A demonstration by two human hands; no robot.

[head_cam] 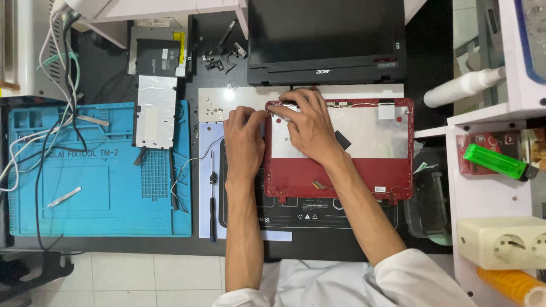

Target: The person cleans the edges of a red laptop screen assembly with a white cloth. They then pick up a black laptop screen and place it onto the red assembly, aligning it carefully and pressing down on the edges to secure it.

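Red plastic laptop lid shell (364, 170), foil-lined, lies open-side up mid-bench, screen panel already out. Right hand (310, 128) fingers press its top-left hinge corner; left hand (243, 139) pinches the same corner. Thin cabling remains inside. Black screwdriver (212, 199) idle alongside.

The single head-worn camera looked almost straight down on the dark worktop (318, 241) from above the person's chest, close enough that both forearms ran up from the bottom edge. It faced away from the body, taking in the blue mat (96, 170) at left and white shelves (483, 187) at right.
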